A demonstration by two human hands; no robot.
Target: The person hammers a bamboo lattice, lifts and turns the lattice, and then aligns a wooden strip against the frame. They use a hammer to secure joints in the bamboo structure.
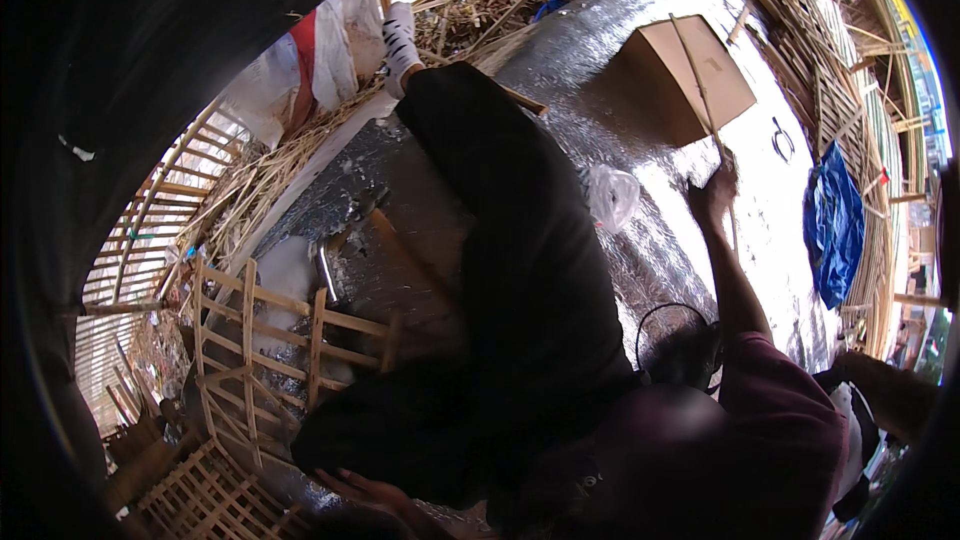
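Observation:
My right hand [712,192] is closed around a thin bamboo strip [697,75], held out to the right. The strip's far part passes in front of a brown cardboard box [725,90]. Down at the lower left, my left hand [365,493] lies by my bent knee with its fingers stretched out, partly in shadow. A woven bamboo lattice [250,360] stands close to that knee. Between my arm and my leg in black trousers lies a crumpled clear plastic bag [612,196].
Silver foil sheeting [560,60] covers the ground. Dark-handled scissors [783,140] lie right of the box, near a blue plastic sheet [834,225]. Bundled bamboo strips [800,50] line the right side. A bamboo fence [160,200] and white sacks [345,35] stand left.

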